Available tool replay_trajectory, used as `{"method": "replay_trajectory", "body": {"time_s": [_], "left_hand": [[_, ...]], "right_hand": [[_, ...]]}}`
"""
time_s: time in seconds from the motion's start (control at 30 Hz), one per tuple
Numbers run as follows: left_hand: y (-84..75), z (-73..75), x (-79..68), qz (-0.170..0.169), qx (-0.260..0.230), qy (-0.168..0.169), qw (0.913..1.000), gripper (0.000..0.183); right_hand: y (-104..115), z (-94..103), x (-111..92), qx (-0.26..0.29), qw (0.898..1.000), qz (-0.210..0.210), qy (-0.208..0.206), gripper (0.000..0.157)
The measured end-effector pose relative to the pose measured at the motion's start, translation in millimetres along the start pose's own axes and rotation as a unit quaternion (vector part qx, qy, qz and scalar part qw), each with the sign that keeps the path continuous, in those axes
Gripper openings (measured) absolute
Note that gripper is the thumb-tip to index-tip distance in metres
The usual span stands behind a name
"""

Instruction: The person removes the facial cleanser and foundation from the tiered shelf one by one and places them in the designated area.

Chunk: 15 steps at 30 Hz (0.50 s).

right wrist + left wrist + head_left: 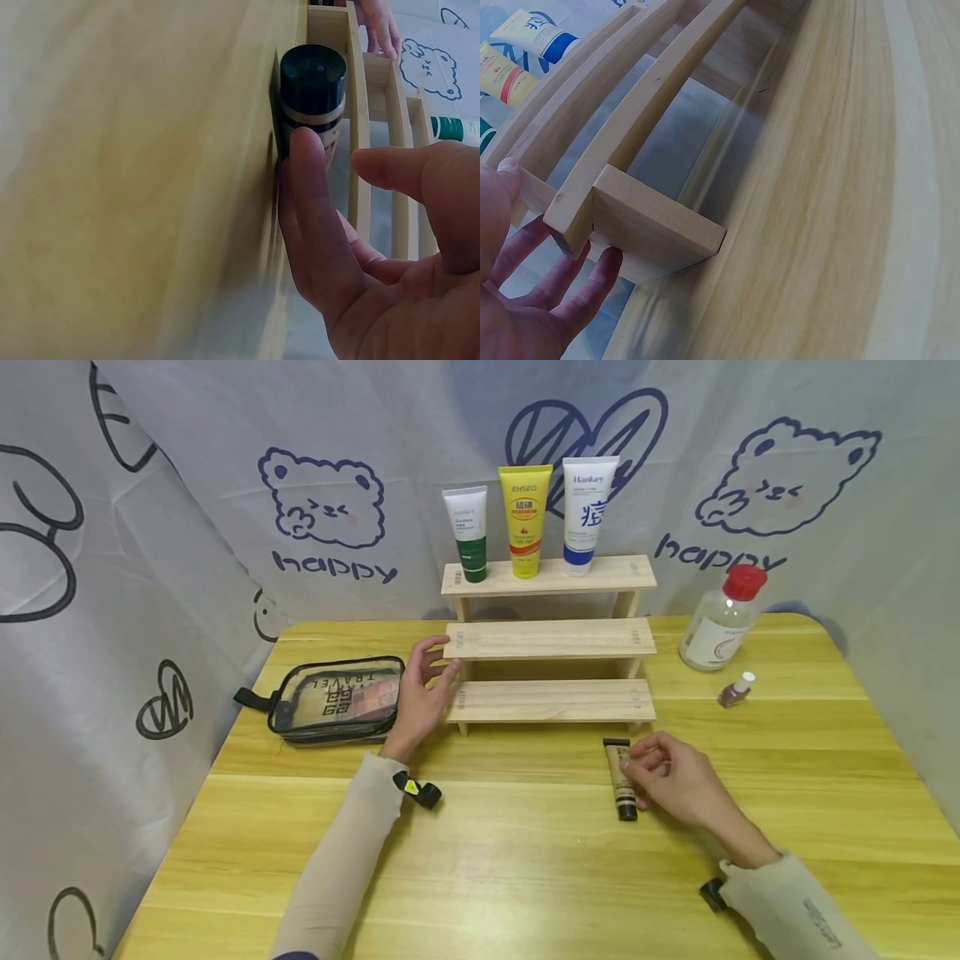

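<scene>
A small beige tube with a black cap [622, 781] lies on the table in front of the wooden shelf. My right hand [675, 777] is over its right side; in the right wrist view the index finger [309, 161] is close by the black cap [313, 75], and the thumb [390, 166] stands apart. The three-tier wooden shelf [551, 702] has my left hand [423, 689] at its left end. There the thumb [508, 176] touches the middle tier, with the other fingers bent round the end.
On the top tier stand a white-green tube [471, 539], a yellow tube [525, 527] and a white-blue tube [587, 518]. A clear pouch [333, 702] lies left. A red-capped bottle [720, 627] and a nail polish bottle [735, 691] stand right. Behind hangs a printed curtain [450, 427].
</scene>
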<state>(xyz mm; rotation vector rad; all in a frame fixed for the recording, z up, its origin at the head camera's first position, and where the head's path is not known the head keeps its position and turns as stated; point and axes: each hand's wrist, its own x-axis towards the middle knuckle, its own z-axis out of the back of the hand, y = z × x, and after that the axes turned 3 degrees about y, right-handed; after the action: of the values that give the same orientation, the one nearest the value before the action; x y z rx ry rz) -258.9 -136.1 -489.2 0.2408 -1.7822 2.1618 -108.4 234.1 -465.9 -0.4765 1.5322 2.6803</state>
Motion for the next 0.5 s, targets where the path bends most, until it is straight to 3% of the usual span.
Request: {"method": "replay_trajectory", "body": {"time_s": [0.17, 0.5], "left_hand": [[-0.1, -0.2, 0.8, -0.001, -0.002, -0.001, 1.0000, 0.045], [-0.2, -0.1, -0.1, -0.005, -0.014, 0.002, 0.9999, 0.044]], "right_hand": [[4.5, 6.8, -0.3, 0.005, 1.000, 0.003, 0.002, 0.038], [19.7, 22.6, 3.0, 0.012, 0.998, 0.056, -0.028, 0.035]]}}
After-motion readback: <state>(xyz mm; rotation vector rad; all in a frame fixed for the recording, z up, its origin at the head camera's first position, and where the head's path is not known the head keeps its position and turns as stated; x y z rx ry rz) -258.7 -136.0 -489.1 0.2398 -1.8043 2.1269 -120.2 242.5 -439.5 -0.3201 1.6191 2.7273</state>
